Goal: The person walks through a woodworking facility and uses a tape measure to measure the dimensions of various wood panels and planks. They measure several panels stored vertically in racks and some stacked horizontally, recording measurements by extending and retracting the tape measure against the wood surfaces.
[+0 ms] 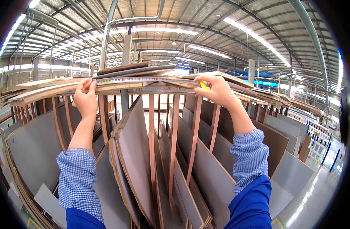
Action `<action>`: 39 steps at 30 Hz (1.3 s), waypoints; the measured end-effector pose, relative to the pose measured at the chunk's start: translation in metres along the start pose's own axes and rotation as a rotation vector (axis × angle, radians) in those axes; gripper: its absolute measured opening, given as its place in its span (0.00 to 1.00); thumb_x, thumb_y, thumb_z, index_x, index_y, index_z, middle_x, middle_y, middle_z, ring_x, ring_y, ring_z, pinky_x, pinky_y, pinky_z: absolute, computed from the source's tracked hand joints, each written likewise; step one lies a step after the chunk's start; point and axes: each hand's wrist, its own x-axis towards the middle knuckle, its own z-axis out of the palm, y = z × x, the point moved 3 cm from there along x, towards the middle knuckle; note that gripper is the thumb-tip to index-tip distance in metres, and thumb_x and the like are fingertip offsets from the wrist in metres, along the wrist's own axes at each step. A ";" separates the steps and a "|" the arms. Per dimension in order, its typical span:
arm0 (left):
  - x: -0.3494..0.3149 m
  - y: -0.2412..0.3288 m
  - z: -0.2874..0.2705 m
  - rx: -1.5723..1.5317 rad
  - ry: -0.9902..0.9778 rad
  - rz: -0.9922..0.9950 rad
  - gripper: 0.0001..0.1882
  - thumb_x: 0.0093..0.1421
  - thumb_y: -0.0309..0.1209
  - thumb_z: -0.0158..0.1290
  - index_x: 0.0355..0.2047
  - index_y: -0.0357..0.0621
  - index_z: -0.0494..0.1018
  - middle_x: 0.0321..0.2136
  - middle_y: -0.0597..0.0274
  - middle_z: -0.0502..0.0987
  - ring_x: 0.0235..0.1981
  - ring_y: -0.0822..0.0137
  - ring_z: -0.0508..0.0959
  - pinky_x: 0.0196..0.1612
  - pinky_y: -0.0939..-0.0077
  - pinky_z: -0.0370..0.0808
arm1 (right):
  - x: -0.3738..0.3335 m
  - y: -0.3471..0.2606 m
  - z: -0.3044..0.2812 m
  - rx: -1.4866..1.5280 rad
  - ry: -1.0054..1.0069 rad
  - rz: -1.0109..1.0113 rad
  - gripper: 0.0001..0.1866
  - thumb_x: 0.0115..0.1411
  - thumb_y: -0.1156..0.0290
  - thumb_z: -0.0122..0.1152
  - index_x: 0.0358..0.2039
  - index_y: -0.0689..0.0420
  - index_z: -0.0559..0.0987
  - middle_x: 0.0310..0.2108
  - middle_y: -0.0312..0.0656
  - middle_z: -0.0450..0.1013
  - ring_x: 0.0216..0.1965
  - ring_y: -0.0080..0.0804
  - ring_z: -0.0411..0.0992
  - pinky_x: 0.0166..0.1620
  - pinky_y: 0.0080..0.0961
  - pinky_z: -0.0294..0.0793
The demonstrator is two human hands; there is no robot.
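A tape measure is stretched level across the front edges of boards stacked on top of a rack. Its pale marked blade (125,80) runs between my two hands. My left hand (84,100) is closed in a pinch at the blade's left end, beside the stack; the fingertips partly cover that end. My right hand (217,91) grips the yellow tape case (204,86), most of which the palm and fingers hide. Just above the blade lie a dark board (133,72) and thinner strips. Pale wooden boards (49,89) extend past my left hand.
Below, large grey panels (136,152) lean upright in slots between reddish-brown posts (175,141). A grey pipe (106,42) and a column rise behind the rack. To the right is a shiny floor (312,194) with a white rack (321,141) holding blue uprights.
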 end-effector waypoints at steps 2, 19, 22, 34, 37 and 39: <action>-0.014 0.015 -0.019 -0.057 0.033 0.010 0.15 0.53 0.32 0.56 0.38 0.37 0.72 0.33 0.59 0.77 0.35 0.73 0.74 0.44 0.77 0.67 | -0.024 -0.020 0.002 0.164 -0.033 -0.019 0.19 0.47 0.60 0.59 0.37 0.59 0.77 0.35 0.49 0.73 0.39 0.42 0.72 0.43 0.29 0.69; -0.134 -0.037 -0.124 -0.067 -0.147 -0.166 0.07 0.51 0.23 0.56 0.32 0.38 0.74 0.27 0.64 0.74 0.30 0.74 0.72 0.38 0.79 0.69 | -0.142 -0.088 0.029 0.062 -0.260 0.013 0.17 0.45 0.60 0.61 0.36 0.54 0.76 0.27 0.41 0.71 0.30 0.40 0.72 0.34 0.30 0.72; -0.098 0.001 -0.105 -0.028 -0.163 -0.038 0.07 0.50 0.23 0.56 0.31 0.37 0.75 0.27 0.62 0.76 0.29 0.74 0.73 0.36 0.79 0.70 | -0.121 -0.073 0.017 0.033 -0.137 0.047 0.17 0.45 0.60 0.61 0.36 0.52 0.76 0.27 0.41 0.70 0.31 0.40 0.72 0.34 0.31 0.71; 0.030 0.010 -0.011 0.566 -0.259 -0.074 0.07 0.51 0.38 0.54 0.26 0.53 0.78 0.24 0.65 0.78 0.34 0.66 0.76 0.55 0.56 0.48 | 0.009 -0.053 -0.011 -0.221 0.104 -0.107 0.19 0.44 0.58 0.58 0.36 0.53 0.77 0.29 0.44 0.73 0.32 0.42 0.73 0.36 0.34 0.70; 0.040 0.006 -0.004 0.661 -0.377 -0.150 0.08 0.52 0.36 0.50 0.29 0.53 0.78 0.28 0.62 0.78 0.38 0.63 0.76 0.58 0.50 0.42 | 0.016 -0.046 0.001 -0.217 0.115 -0.115 0.19 0.44 0.58 0.57 0.36 0.53 0.77 0.31 0.44 0.73 0.33 0.43 0.73 0.37 0.34 0.71; 0.040 0.007 0.008 0.746 -0.434 -0.193 0.11 0.52 0.35 0.47 0.32 0.53 0.77 0.33 0.60 0.78 0.42 0.61 0.74 0.59 0.47 0.41 | 0.018 -0.030 0.007 -0.237 0.096 -0.065 0.19 0.43 0.58 0.58 0.36 0.52 0.78 0.31 0.44 0.73 0.33 0.43 0.73 0.37 0.34 0.71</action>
